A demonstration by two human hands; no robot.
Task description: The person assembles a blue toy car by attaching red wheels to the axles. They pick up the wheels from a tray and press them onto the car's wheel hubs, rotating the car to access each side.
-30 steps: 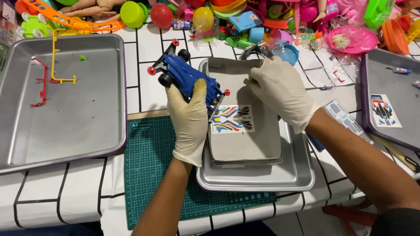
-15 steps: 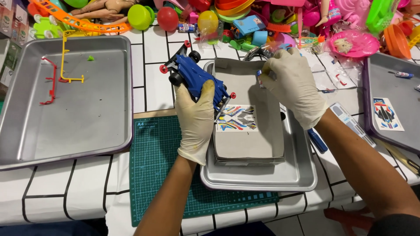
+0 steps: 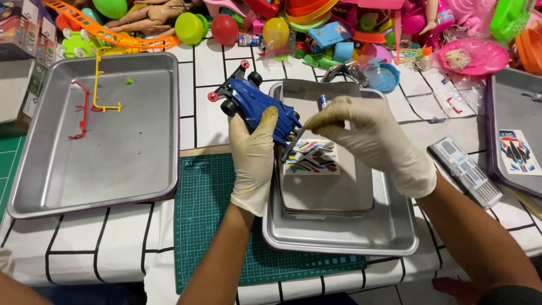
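Blue toy car [image 3: 257,104] sits gripped in the left hand [image 3: 254,158]; the right hand [image 3: 367,135] fingers pinch a small battery [image 3: 323,101] above the tray [image 3: 339,237]

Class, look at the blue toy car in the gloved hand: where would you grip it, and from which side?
Grip the blue car across its narrow body between the wheels, coming from below as the left hand does. The black wheels and red hubs stick out at the corners, so the mid-body likely gives the firmest hold and leaves the top free.
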